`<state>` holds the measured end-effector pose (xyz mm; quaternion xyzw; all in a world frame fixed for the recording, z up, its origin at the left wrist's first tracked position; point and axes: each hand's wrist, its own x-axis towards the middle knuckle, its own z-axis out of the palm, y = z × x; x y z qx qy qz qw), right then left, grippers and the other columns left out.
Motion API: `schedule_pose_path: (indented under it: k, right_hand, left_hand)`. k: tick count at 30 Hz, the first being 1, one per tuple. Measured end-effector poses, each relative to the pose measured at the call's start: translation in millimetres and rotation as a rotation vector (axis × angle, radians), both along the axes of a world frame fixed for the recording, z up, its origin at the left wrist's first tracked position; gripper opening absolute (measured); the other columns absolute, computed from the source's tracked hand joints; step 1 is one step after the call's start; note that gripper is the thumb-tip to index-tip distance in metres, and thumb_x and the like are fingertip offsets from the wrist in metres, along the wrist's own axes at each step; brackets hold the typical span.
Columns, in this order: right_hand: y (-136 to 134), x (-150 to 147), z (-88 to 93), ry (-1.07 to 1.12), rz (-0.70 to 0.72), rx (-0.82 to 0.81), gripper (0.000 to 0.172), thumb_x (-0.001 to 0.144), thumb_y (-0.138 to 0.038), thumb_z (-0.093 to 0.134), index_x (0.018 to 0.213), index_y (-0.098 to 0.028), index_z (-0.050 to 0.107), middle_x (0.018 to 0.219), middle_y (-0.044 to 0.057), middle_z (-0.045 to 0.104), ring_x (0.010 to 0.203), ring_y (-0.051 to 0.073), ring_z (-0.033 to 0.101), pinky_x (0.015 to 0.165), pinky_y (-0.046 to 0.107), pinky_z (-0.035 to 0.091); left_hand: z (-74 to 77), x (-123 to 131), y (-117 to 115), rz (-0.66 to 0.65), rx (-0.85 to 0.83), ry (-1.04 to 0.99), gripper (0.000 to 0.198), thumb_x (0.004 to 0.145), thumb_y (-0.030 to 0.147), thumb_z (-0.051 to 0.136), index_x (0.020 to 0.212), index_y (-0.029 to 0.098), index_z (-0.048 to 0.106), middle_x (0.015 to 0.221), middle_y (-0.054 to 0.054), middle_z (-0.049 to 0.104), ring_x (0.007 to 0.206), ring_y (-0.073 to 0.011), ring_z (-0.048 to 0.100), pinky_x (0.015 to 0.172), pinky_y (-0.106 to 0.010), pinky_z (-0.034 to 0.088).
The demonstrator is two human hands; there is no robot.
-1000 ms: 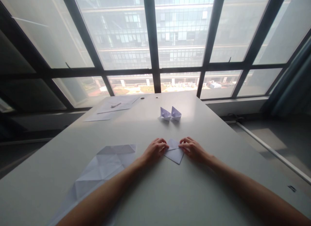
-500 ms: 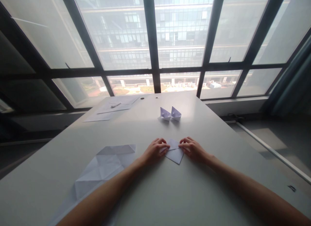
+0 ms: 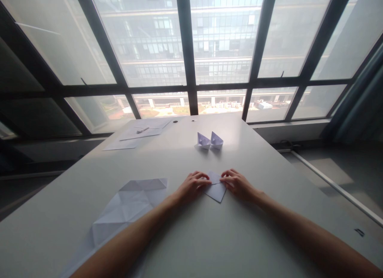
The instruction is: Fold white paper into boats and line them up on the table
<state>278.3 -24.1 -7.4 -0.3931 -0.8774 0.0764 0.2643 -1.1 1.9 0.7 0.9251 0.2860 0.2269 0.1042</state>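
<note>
A small folded sheet of white paper (image 3: 218,192) lies flat on the white table, one corner pointing toward me. My left hand (image 3: 194,185) pinches its left side, fingertips on the folded edge. On the opposite side, my right hand (image 3: 236,184) grips the right corner between thumb and fingers. A crease or flap edge runs across the middle of the paper between my hands. Beyond them stand two small folded paper boats (image 3: 203,141), side by side, with pointed peaks.
A large creased paper sheet (image 3: 128,206) lies left, partly under my left forearm. Flat sheets (image 3: 125,143) with a small white object (image 3: 143,130) on top are at the far left. A small dark item (image 3: 359,232) lies near the right table edge. Windows rise behind.
My left hand's fingers have shifted slightly right along the folded paper. My right hand and the two paper boats look the same.
</note>
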Motion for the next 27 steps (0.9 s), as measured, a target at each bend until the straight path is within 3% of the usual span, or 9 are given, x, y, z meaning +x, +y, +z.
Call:
schedule_pose_path:
  k: [27]
  right_hand:
    - [-0.7,-0.8,0.8,0.008,0.009,0.001,0.025,0.095,-0.016,0.057,0.111,-0.026,0.073,0.111,0.008,0.069,0.105,0.022,0.06,0.089,0.036,0.052]
  left_hand:
    - [-5.8,-2.1,2.3,-0.007,-0.02,-0.015,0.025,0.1,0.022,0.056,0.113,0.032,0.074,0.119,-0.005,0.069,0.111,-0.0217,0.06,0.099,-0.039,0.044]
